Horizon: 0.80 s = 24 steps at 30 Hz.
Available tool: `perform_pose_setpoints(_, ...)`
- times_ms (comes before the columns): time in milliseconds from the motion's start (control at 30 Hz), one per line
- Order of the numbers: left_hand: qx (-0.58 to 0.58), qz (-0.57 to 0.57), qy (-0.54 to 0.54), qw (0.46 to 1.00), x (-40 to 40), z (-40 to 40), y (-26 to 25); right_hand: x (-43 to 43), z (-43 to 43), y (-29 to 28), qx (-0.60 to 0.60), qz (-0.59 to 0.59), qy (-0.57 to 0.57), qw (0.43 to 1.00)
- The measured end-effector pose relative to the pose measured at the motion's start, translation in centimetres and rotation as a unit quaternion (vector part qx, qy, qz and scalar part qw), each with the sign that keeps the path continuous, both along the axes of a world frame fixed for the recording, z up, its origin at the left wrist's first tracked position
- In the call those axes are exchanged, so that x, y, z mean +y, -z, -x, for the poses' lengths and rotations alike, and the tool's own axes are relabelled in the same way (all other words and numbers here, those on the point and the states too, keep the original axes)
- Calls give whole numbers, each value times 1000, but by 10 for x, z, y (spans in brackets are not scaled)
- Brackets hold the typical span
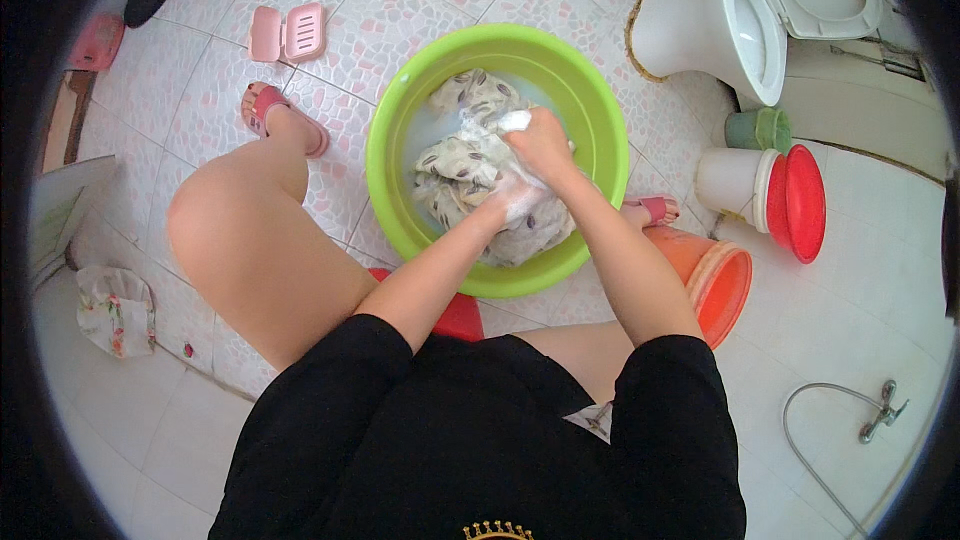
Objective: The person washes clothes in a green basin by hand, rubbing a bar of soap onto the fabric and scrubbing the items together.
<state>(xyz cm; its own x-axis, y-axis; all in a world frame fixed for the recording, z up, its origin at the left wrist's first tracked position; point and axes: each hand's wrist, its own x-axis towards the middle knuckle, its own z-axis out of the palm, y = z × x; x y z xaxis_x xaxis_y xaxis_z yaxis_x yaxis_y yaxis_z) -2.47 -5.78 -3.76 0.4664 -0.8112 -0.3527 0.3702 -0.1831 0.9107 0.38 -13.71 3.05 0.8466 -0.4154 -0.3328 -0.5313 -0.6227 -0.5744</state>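
Note:
A round green plastic basin (607, 165) stands on the tiled floor in front of me. In it lies a bunched, wet white cloth (457, 161) with small dark marks, in cloudy, soapy water. My right hand (538, 142) is closed on a sudsy fold of the cloth, near the basin's middle. Just below it, my left hand (519, 197) is pressed into the cloth with foam over it; its fingers are partly hidden, and it appears to grip the fabric.
An open pink soap box (304, 31) lies beyond my left foot. To the right are an orange bucket (679, 259), a white bucket (727, 176), a red basin (806, 204), a green bucket (757, 129) and a toilet (701, 15). A red stool (459, 319) is under me.

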Motion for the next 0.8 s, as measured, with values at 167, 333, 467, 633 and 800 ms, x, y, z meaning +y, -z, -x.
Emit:
perform_pose_setpoints(167,-148,-99,25,984,-13,18,46,18,-9,-3,74,111,12,991)
perform_pose_setpoints(333,-87,-58,-90,990,-12,22,60,32,-15,3,86,141,44,985)
perform_pose_setpoints(467,-103,-168,94,976,-3,-18,-14,6,-6,20,42,38,71,996)
perform_pose_setpoints(633,8,6,-57,998,28,-36,-15,-17,28,30,-58,-277,105,953)
perform_pose_setpoints(800,131,87,-45,986,46,-54,-19,-22,104,53,-59,-198,-53,977)
